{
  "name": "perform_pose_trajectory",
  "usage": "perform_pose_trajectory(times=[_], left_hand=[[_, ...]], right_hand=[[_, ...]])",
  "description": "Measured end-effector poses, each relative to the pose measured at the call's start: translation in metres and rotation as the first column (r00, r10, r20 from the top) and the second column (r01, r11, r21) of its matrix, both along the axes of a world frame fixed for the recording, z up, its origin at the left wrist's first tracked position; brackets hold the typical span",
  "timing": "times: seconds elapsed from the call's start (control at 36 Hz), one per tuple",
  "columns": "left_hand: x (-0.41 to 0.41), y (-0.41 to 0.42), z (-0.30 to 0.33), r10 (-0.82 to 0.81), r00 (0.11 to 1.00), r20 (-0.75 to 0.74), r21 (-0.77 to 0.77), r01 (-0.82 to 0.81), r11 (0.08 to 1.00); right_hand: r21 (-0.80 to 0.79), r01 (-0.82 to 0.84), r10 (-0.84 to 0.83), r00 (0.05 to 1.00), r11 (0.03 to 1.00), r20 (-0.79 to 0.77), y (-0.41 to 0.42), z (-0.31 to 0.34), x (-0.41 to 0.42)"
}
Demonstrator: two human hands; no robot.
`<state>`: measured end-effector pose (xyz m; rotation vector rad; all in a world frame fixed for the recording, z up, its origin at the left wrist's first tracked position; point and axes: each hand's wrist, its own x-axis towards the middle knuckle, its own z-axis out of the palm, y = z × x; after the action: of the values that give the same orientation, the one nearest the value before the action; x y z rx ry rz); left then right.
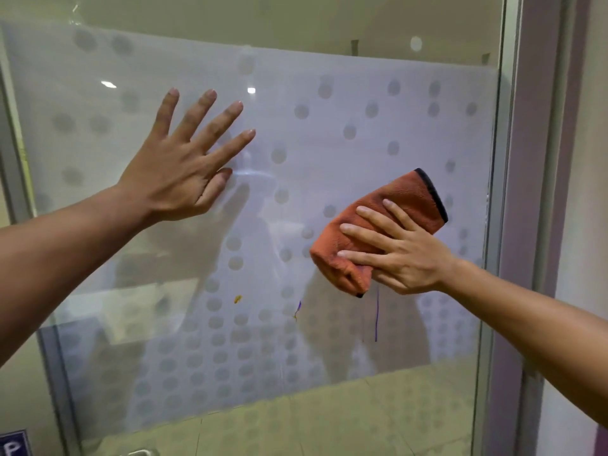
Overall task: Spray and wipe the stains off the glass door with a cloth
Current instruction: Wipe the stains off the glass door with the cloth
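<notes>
Right hand (pixel 399 255) flat, pressing cloth (pixel 378 232) on glass door (pixel 329 153); left hand (pixel 184 169) released, bracing. Advisable: firm downward strokes over purple streak (pixel 376 315), then yellow spot (pixel 237 298).

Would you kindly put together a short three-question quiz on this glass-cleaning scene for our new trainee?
1. True or false: the left hand holds a spray bottle.
2. Which hand presses the orange cloth against the glass door? A) left B) right C) both
3. Fill in: the thin purple streak runs down just ______ the cloth.

Key:
1. False; it lies flat on the glass with fingers spread.
2. B; the right hand.
3. Below; a yellow spot and a small purple mark also remain lower left of it.
</notes>
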<state>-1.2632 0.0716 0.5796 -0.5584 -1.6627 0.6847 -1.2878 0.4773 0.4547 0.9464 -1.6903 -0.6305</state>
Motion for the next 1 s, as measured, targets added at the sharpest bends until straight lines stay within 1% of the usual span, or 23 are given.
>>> perform_pose_trajectory(times=[0.25, 0.33, 0.39, 0.44, 0.47, 0.53, 0.58, 0.64, 0.67, 0.69, 0.72, 0.75, 0.83, 0.94, 1.0], left_hand=[[-0.001, 0.000, 0.000, 0.006, 1.000, -0.001, 0.003, -0.006, 1.000], [-0.001, 0.000, -0.001, 0.007, 1.000, 0.005, 0.005, -0.007, 1.000], [-0.002, 0.000, -0.001, 0.007, 1.000, 0.010, 0.007, -0.007, 1.000], [-0.001, 0.000, -0.001, 0.006, 1.000, 0.012, 0.010, -0.006, 1.000], [-0.001, 0.001, -0.001, 0.005, 1.000, 0.014, 0.011, -0.005, 1.000], [0.000, 0.001, -0.001, 0.005, 1.000, 0.019, 0.012, -0.005, 1.000], [0.001, 0.001, -0.001, 0.004, 1.000, 0.023, 0.019, -0.005, 1.000], [0.002, 0.001, -0.001, 0.003, 1.000, 0.024, 0.024, -0.004, 1.000], [0.002, 0.001, -0.001, 0.003, 1.000, 0.025, 0.024, -0.003, 1.000], [0.002, 0.002, -0.001, 0.001, 1.000, 0.026, 0.024, -0.002, 1.000], [0.002, 0.002, -0.001, 0.001, 1.000, 0.026, 0.025, -0.001, 1.000], [0.002, 0.002, -0.001, 0.002, 1.000, 0.025, 0.026, -0.003, 1.000], [0.001, 0.001, -0.001, 0.006, 1.000, 0.020, 0.026, -0.006, 1.000], [0.000, 0.000, -0.002, 0.004, 1.000, 0.013, 0.021, -0.004, 1.000], [0.000, 0.000, -0.002, 0.000, 1.000, 0.011, 0.021, 0.000, 1.000]], right_hand=[[-0.243, -0.013, -0.003, 0.998, 0.970, -0.068, 0.020, -0.021, -0.010], [-0.383, 0.002, -0.030, 0.997, 0.924, -0.068, 0.024, -0.033, -0.011], [-0.510, 0.025, -0.054, 0.998, 0.860, -0.042, 0.020, -0.045, -0.010], [-0.665, 0.052, -0.063, 0.998, 0.745, 0.007, 0.010, -0.058, -0.007], [-0.743, 0.068, -0.061, 0.997, 0.666, 0.036, 0.004, -0.064, -0.004], [-0.869, 0.099, -0.044, 0.995, 0.486, 0.088, -0.012, -0.075, 0.001], [-0.953, 0.117, -0.014, 0.993, 0.280, 0.118, -0.032, -0.083, 0.007], [-0.995, 0.102, 0.048, 0.994, 0.014, 0.102, -0.055, -0.086, 0.012], [-0.988, 0.094, 0.079, 0.993, -0.125, 0.084, -0.065, -0.085, 0.014], [-0.966, 0.106, 0.097, 0.992, -0.236, 0.085, -0.074, -0.084, 0.016], [-0.942, 0.137, 0.101, 0.989, -0.306, 0.111, -0.082, -0.082, 0.017], [-0.921, 0.171, 0.102, 0.984, -0.351, 0.144, -0.090, -0.081, 0.017], [-0.875, 0.215, 0.110, 0.977, -0.433, 0.185, -0.113, -0.082, 0.019], [-0.806, 0.311, 0.172, 0.950, -0.504, 0.259, -0.146, -0.085, 0.019], [-0.788, 0.324, 0.189, 0.946, -0.523, 0.263, -0.163, -0.082, 0.022]])
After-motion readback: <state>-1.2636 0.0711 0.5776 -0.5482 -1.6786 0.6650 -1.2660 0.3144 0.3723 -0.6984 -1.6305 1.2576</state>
